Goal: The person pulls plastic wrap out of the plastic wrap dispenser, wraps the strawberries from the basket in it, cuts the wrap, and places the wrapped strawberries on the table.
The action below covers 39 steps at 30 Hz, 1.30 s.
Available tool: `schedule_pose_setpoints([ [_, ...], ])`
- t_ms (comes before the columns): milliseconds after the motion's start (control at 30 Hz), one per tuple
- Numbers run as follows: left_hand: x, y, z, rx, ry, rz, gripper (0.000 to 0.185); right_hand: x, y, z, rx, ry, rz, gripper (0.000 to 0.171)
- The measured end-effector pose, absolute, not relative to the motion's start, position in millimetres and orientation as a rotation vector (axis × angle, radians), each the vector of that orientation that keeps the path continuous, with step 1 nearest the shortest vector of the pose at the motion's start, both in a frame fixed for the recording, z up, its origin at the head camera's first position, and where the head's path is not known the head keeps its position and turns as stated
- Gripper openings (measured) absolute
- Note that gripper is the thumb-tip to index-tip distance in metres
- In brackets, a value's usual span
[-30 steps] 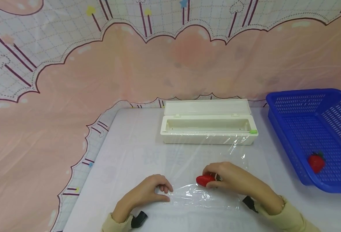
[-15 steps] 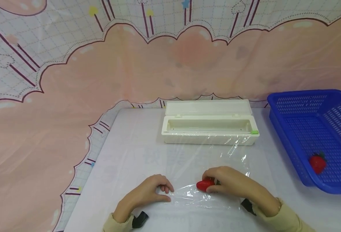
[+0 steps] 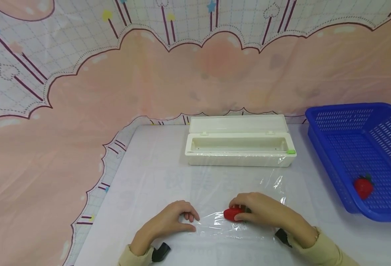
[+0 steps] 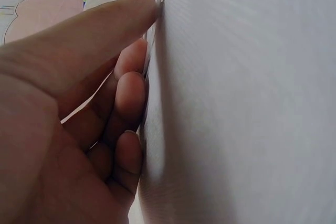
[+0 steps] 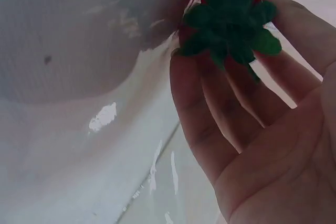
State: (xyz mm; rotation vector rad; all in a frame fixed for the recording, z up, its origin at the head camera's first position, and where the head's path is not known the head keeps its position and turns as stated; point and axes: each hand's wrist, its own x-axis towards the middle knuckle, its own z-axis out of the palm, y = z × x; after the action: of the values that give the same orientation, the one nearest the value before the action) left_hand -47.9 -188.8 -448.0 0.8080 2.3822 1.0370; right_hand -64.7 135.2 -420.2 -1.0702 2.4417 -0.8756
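My right hand (image 3: 265,208) grips a red strawberry (image 3: 233,214) between thumb and fingers, low over clear plastic wrap (image 3: 215,223). In the right wrist view its green leafy cap (image 5: 228,24) faces the palm. My left hand (image 3: 172,220) rests at the near left corner of the wrap, thumb and index fingertip a little apart. In the left wrist view the thumb tip and bent fingers (image 4: 128,98) touch the white surface. The wrap stretches back to a white wrap dispenser (image 3: 238,159) whose lid stands raised.
At the right stands a blue plastic basket (image 3: 328,177) holding another strawberry (image 3: 363,187). A green slider (image 3: 291,151) sits at the dispenser's right end. Behind the white table (image 3: 142,177) hangs a pink printed cloth (image 3: 169,85).
My right hand has moved the strawberry slightly toward the near edge, lower over the wrap. The left hand has stayed in place.
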Motion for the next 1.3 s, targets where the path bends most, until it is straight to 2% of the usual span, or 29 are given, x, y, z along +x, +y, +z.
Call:
schedule_pose_setpoints([
  [467,-47,-189,-451,0.831,2.397,1.037,0.021,-65,143,-412,-1.095,2.542,-0.818,0.03],
  [767,-47,-188,-451,0.886,2.41,1.038,0.021,-57,167,-410,-1.003,2.619,-0.831,0.03],
  [1133,-47,-187,-452,0.851,2.408,1.031,0.02,-48,188,-413,-0.864,2.621,-0.839,0.04],
  [1300,-46,-188,-451,0.844,2.418,1.035,0.02,-43,196,-417,-0.913,2.677,-0.849,0.043],
])
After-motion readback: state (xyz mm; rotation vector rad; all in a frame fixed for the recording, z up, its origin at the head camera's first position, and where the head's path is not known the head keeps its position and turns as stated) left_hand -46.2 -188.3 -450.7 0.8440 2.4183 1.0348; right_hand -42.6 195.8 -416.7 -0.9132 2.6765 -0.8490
